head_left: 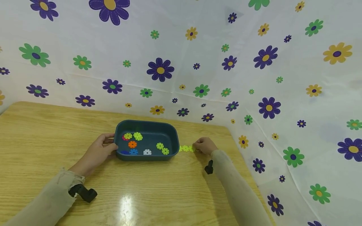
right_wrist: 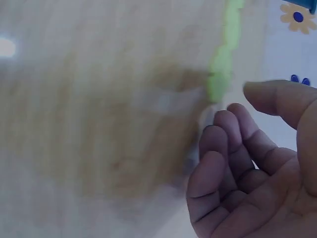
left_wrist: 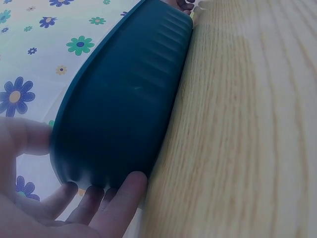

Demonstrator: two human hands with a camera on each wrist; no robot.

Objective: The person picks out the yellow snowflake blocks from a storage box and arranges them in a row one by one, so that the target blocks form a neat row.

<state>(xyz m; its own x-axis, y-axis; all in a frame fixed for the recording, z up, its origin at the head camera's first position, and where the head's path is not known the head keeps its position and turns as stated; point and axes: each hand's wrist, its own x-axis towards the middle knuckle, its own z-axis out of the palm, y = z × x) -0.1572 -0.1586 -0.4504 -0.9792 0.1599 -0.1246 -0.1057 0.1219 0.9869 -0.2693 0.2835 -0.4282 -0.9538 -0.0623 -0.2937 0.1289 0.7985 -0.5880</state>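
Note:
A dark teal plastic basin [head_left: 147,158] stands on the table with notched snowflake building discs inside. At its left end my left hand [head_left: 97,150] holds it; in the left wrist view the fingers [left_wrist: 124,203] touch the end wall. Yellow-green snowflake discs [head_left: 185,148] lie in a row on the wood, from the basin's right end to my right hand [head_left: 205,146]. In the right wrist view the row's near end [right_wrist: 218,84] is just beyond my right fingertips, with thumb and fingers apart and nothing seen between them.
Inside the basin are yellow-green discs [head_left: 165,151], an orange disc [head_left: 132,144], a blue disc [head_left: 134,152] and a white disc [head_left: 147,152]. A flower-patterned cloth [head_left: 181,56] hangs behind and to the right of the wooden table [head_left: 158,191].

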